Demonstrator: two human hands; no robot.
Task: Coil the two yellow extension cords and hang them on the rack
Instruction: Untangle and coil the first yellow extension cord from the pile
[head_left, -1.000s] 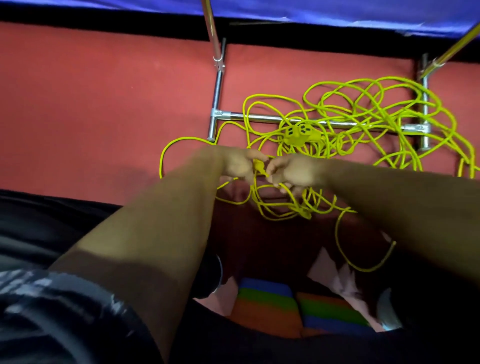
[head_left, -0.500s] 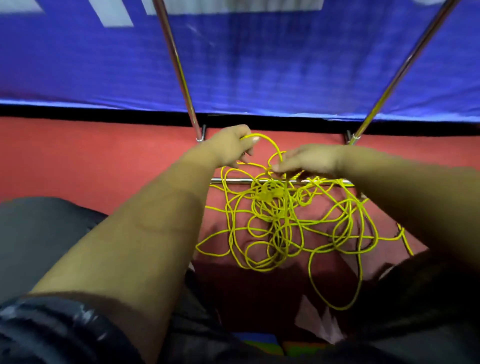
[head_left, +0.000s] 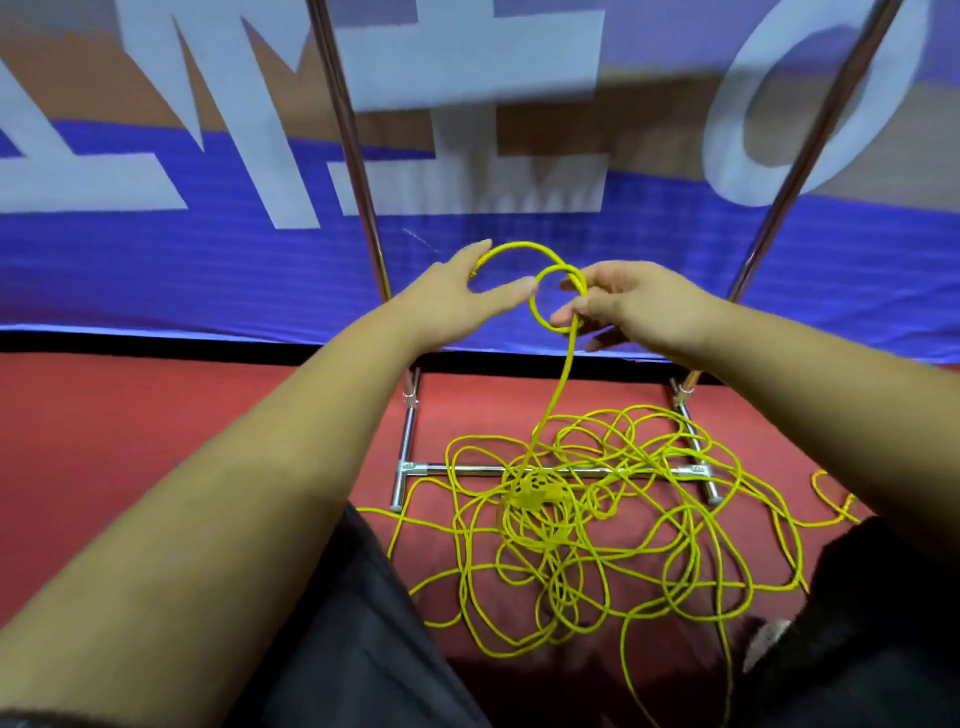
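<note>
The person holds both hands up in front of a blue banner (head_left: 156, 270) with big white letters. The right hand (head_left: 634, 306) pinches a yellow cord (head_left: 562, 384) between its thumb and fingers. It pinches right where the cord makes a small round loop (head_left: 532, 304). From that loop the cord bends up and over in an arch to the left hand (head_left: 462, 296). The left hand is spread, with its fingers straight and its thumb (head_left: 511, 291) out to the side. The cord touches the fingers near their tips. I cannot tell if its end is tucked behind them or just rests there.

Below the right hand the cord hangs down in one line to the red floor (head_left: 156, 441). There it joins a big messy pile (head_left: 545, 530) of yellow cord (lots of loops lying over each other). A chunky yellow plug block (head_left: 530, 499) lies near the middle of the pile. The pile lies across the low silver bar (head_left: 483, 470) of the rack (head_left: 410, 467). Two shiny poles (head_left: 353, 156) of the rack go up behind the hands. One more bit of yellow cord (head_left: 814, 486) lies on the floor at the far right, beside the right arm. The person's dark trousers (head_left: 337, 623) fill the bottom of the view.
</note>
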